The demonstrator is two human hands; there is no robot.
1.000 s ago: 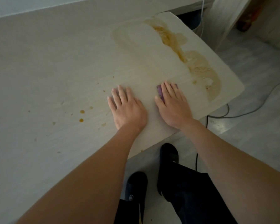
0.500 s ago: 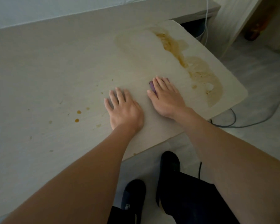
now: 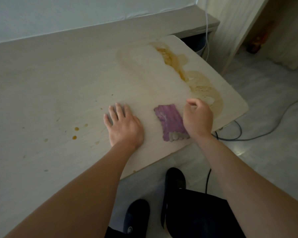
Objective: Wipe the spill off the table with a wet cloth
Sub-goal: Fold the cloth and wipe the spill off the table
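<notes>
While the left grip is pressed flat on the desk, the purple cloth is seen just left of the loosely curled, unladen right grip; the brown spill is spread beyond it.

Matt pale wood-grain table, ribbed purple cloth

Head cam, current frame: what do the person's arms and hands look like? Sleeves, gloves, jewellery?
Both forearms are bare as far as the frame shows, with no sleeves in view. The left hand and right hand wear no gloves. No rings, watch or wristbands are visible. Fingers are bare, nails short.
</notes>
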